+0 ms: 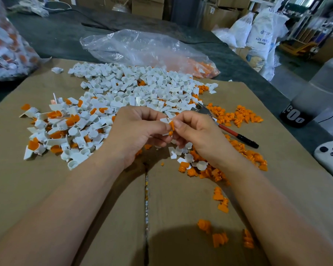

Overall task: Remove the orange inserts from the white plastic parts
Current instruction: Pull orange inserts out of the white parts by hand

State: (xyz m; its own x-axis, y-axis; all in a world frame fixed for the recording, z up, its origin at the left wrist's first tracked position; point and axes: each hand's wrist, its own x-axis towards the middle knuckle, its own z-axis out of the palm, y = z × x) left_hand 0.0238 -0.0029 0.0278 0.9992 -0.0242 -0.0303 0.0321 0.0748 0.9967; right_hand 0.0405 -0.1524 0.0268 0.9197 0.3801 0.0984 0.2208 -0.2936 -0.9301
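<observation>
Above the middle of the cardboard sheet (46, 189), between the two hands, there is one white plastic part (164, 120) with an orange insert (171, 126) at its right edge. The left hand (136, 131) has curled fingers and pinches the white part. The right hand (198, 135) pinches the orange insert with thumb and forefinger. The hands are close together, with the fingertips almost touching. I cannot tell if the insert still sits inside the part. Behind the hands lies a heap of white parts (127, 89); at the right lie loose orange pieces (240, 116), and a red-and-black handled tool (238, 137) lies just beside the right hand.
</observation>
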